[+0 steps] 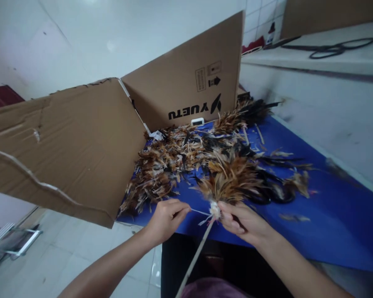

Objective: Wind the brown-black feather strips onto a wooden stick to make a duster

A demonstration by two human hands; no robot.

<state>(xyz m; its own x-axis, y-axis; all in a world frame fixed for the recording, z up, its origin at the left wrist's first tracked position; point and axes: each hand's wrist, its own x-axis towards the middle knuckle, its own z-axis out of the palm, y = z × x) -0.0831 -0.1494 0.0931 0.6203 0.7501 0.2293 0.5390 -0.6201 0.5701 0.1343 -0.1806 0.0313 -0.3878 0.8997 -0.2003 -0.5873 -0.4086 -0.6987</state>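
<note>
A feather duster with brown and black feathers points away from me, its thin pale stick running down toward my lap. My right hand is closed around the bound base of the feathers, where white wrapping shows. Pinched in the fingers of my left hand is a thin white string, stretched taut to that wrapping. A short loose end of string hangs beside the stick. Behind the duster, a heap of loose feathers covers much of the blue tabletop.
Upright cardboard panels stand along the left and back of the table. A small white digital device rests against the back panel. Scissors and a dark bottle are on the white ledge at the upper right.
</note>
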